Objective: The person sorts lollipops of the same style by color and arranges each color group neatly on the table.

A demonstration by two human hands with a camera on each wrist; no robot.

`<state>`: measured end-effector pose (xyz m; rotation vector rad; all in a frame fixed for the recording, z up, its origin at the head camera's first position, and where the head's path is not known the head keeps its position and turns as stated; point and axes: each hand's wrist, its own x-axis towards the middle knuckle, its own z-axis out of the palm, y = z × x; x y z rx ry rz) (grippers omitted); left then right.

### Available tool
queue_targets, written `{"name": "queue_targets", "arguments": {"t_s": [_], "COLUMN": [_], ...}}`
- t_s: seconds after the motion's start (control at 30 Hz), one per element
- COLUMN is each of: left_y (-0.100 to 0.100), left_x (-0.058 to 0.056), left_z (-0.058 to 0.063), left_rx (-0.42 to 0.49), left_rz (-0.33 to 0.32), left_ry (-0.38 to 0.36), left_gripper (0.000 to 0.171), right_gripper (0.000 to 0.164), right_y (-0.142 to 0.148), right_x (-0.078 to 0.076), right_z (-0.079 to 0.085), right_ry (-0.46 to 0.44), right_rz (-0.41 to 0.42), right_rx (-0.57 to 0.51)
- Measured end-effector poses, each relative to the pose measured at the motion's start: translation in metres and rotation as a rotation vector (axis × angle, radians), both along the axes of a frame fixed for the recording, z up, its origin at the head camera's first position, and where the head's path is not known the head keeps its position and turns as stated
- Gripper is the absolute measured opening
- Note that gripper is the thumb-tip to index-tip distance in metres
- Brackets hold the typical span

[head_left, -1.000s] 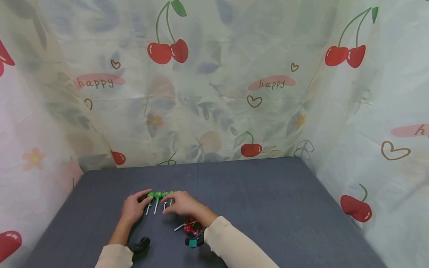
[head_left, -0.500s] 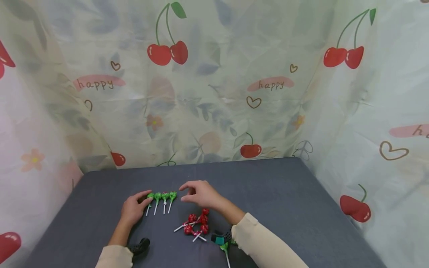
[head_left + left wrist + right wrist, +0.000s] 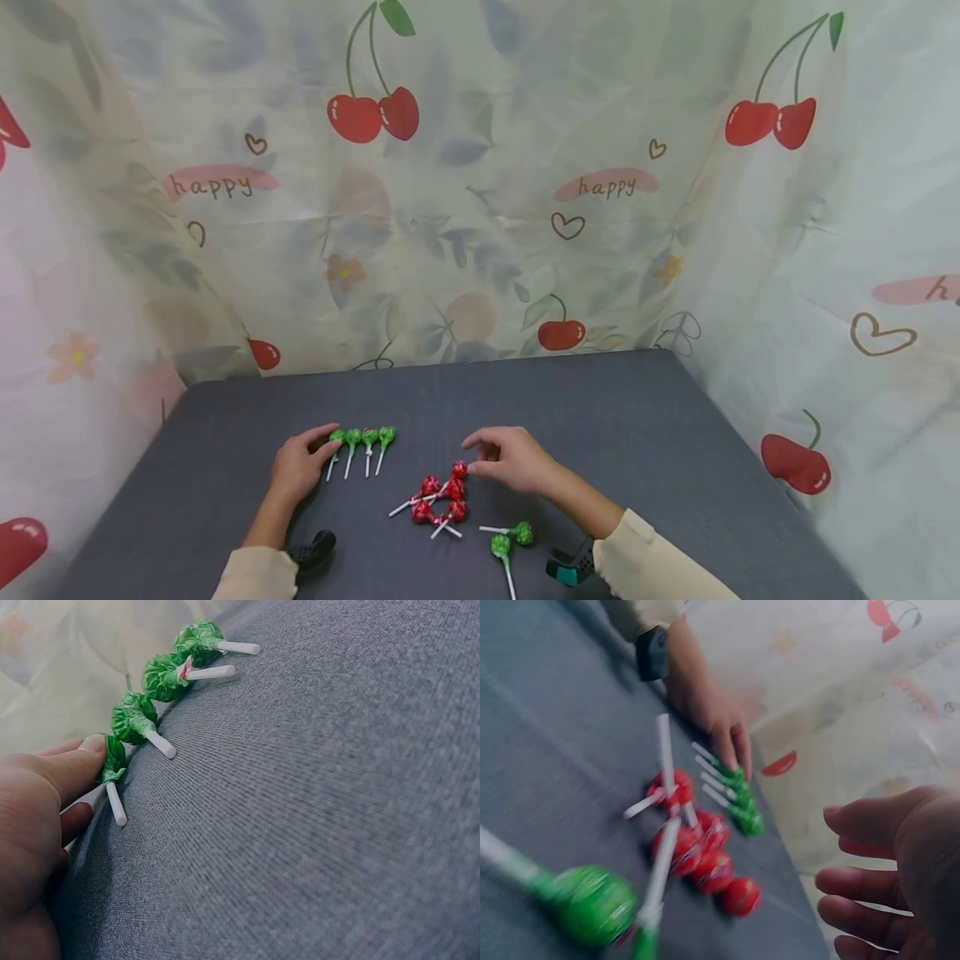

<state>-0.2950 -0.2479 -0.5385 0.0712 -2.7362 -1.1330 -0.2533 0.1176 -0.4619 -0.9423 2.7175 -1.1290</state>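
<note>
My left hand (image 3: 296, 468) pinches the head of the leftmost green lollipop (image 3: 114, 759) between thumb and fingers. Beside it, more green lollipops (image 3: 370, 438) stand side by side in a row, heads toward the back, white sticks toward me. My right hand (image 3: 513, 458) holds nothing, its fingers relaxed and slightly bent, just right of a pile of red lollipops (image 3: 456, 489). In the right wrist view its thumb and fingers (image 3: 862, 886) are spread apart.
Two green lollipops lie nearer me on the dark grey table (image 3: 630, 450): one sideways (image 3: 523, 533), one with its stick toward me (image 3: 501, 546). Cherry-printed curtains (image 3: 450, 250) enclose the table at the back and sides.
My right hand has moved away from the green row, rightward past the red pile, uncovering the red lollipops and two loose green ones. My left hand has stayed put.
</note>
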Motion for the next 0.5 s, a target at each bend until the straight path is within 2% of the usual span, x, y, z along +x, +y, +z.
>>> {"name": "queue_targets", "arguments": {"t_s": [0.23,0.37,0.5], "left_y": [-0.001,0.0,-0.001], "left_x": [-0.001,-0.001,-0.001], "left_z": [-0.002,-0.003,-0.003], "left_rx": [0.003,-0.001,-0.001], "left_rz": [0.008,0.01,0.007], "left_ry": [0.003,0.007,0.009], "left_gripper": [0.038,0.038,0.038], "right_gripper": [0.028,0.027,0.026], "right_y": [0.027,0.04,0.05], "right_x": [0.013,0.024,0.036], "right_z": [-0.019,-0.028,-0.034], "right_ry": [-0.028,0.001,-0.011], "right_rz": [0.07,0.054,0.026], "right_rx": [0.033,0.031,-0.002]}}
